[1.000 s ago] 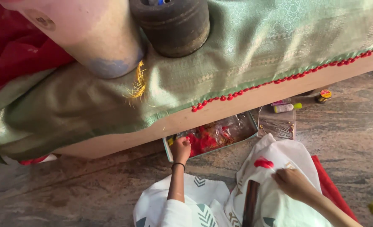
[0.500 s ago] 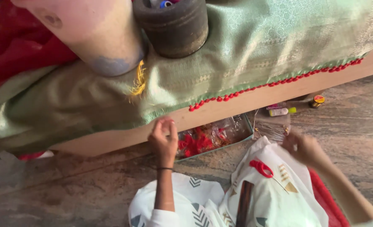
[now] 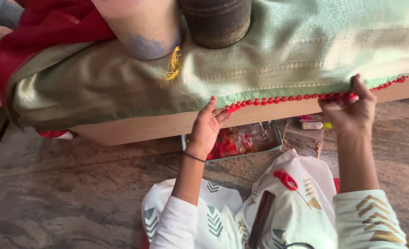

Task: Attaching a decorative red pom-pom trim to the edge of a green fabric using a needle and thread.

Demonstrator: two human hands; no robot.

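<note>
1. Head view: the left hand (image 3: 206,130), in the lower middle of the frame, pinches the red bead trim (image 3: 287,98) of the green cloth (image 3: 269,55) at its left end.
2. The right hand (image 3: 349,113), at the right, pinches the same trim.
3. Red scissors (image 3: 285,179) lie on the lap below, and a box of red things (image 3: 243,140) stands under the wooden edge.

Cloth (image 3: 259,69): I'm seeing it lying over the bench edge (image 3: 135,129), two cylinders (image 3: 216,20) standing on it.
Hands: left hand (image 3: 206,129) and right hand (image 3: 349,110) touching the beaded hem (image 3: 282,99).
Tray (image 3: 246,140): sitting below the bench, scissors (image 3: 285,179) lying on the lap nearer me.
</note>
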